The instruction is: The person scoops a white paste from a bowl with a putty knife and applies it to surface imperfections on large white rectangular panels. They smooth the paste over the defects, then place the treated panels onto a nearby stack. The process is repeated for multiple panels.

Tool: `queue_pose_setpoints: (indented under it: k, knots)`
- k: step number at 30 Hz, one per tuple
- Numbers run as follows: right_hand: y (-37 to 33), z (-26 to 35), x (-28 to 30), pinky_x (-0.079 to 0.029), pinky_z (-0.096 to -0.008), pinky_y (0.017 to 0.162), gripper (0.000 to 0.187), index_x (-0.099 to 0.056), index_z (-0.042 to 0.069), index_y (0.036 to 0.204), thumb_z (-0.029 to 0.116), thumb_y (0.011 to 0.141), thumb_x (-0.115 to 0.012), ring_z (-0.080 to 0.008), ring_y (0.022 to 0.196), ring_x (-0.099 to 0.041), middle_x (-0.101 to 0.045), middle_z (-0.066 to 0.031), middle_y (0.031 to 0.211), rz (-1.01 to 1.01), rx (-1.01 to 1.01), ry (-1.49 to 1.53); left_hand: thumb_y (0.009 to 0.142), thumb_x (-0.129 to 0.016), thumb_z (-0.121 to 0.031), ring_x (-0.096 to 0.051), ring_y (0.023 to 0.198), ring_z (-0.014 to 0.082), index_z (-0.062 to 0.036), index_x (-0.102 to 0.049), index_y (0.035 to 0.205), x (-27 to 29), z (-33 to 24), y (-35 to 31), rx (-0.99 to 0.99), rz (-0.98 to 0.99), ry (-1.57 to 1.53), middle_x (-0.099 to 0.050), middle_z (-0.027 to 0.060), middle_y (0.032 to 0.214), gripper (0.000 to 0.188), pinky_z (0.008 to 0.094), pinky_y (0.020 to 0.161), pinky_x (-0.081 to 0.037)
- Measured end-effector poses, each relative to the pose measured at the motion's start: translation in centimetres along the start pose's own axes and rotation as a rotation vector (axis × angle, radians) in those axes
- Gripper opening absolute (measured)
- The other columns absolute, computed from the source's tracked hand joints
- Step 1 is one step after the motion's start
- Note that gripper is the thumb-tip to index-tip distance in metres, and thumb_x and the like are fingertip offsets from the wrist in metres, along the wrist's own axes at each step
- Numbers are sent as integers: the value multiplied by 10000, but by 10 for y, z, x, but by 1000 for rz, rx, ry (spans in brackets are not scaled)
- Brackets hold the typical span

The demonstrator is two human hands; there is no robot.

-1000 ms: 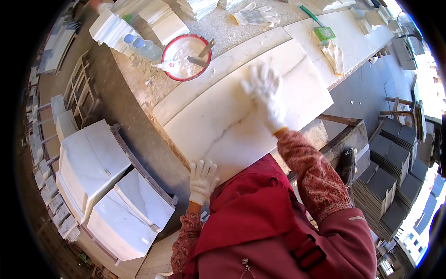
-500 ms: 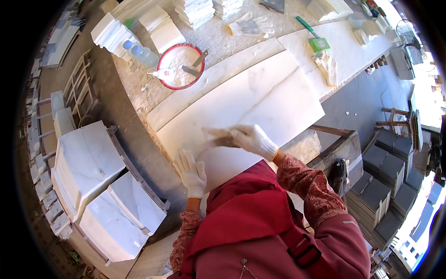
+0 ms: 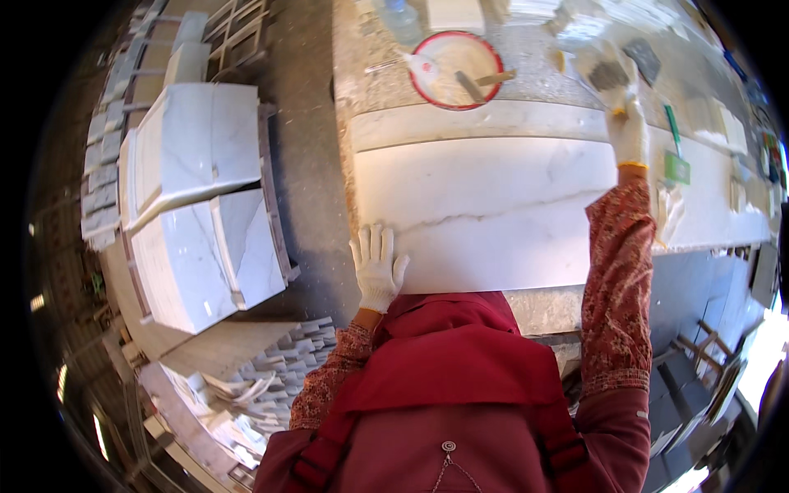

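Observation:
A white marble slab (image 3: 501, 238) with a thin grey vein lies on the workbench before me. My left hand (image 3: 378, 263), in a white knit glove, rests flat on its near left corner with the fingers spread. My right arm stretches out past the slab's far right corner. At its end my gloved right hand (image 3: 630, 135) is blurred and seems to grip a dark grey pad (image 3: 609, 76), held just above the bench top. Beside that hand lies another dark flat piece (image 3: 643, 61).
A red-rimmed bowl (image 3: 417, 92) of white paste holds two scrapers and a white bottle. A green-handled brush (image 3: 677, 164) and a pale glove (image 3: 670, 212) lie at the right. Marble slabs (image 3: 197, 140) stand stacked on the left. A clear bottle (image 3: 400, 18) stands behind the bowl.
My right hand has gone from over the slab's near left part to beyond its far right corner, carrying the dark pad. My left hand remains at the near left corner. The view has turned.

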State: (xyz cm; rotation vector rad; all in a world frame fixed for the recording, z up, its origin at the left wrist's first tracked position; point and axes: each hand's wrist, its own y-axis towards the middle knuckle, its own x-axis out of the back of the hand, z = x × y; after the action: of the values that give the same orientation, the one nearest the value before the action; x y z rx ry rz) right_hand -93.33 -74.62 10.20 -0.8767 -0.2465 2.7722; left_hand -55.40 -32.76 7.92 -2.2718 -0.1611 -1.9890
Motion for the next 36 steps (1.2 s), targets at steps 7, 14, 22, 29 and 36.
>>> queue_pose_setpoints:
  k: [7,14,22,29,36]
  knots:
    - [-87,4,173,-523,-444,864,697,-515,4,1405,529,947,-553,-349,998,-666,-664,-252,1162,-363,147,-1713,982,-483,-431,-221,1466,474,-25,-256,1552,-22,59,-96,590,46,-70,-301,258,1575,735,549,1206,-152]
    - [-212,18,200,-471,-495,992,689,-457,132,1484,599,978,-440,-408,1254,-539,-567,-228,1370,-463,-78,-2037,989,-513,-469,-180,1503,441,-37,-247,1571,-3,57,-39,644,-85,-175,-249,240,1615,772,516,1224,-127]
    - [-210,-17,152,-468,-350,972,560,-452,-42,1441,352,1043,-459,-248,1109,-608,-610,-153,1315,216,-331,-1173,988,-500,-508,-269,1462,452,-102,-307,1550,8,23,98,280,-85,-167,-319,201,1583,720,542,1214,-197]
    - [-187,-78,-5,-465,-354,950,532,-480,-27,1381,376,1035,-469,-245,1072,-600,-607,-143,1244,485,-388,-1055,937,-586,-428,-390,1341,402,-41,-421,1422,28,31,123,89,-291,-189,-453,188,1417,643,533,1128,-311]
    - [-162,-68,-67,-462,-358,928,509,-509,-12,1322,400,1026,-478,-243,1036,-591,-605,-133,1174,571,-363,-896,921,-602,-389,-427,1296,384,-39,-439,1392,48,21,130,47,-376,-114,-475,169,1379,609,492,1091,-356]
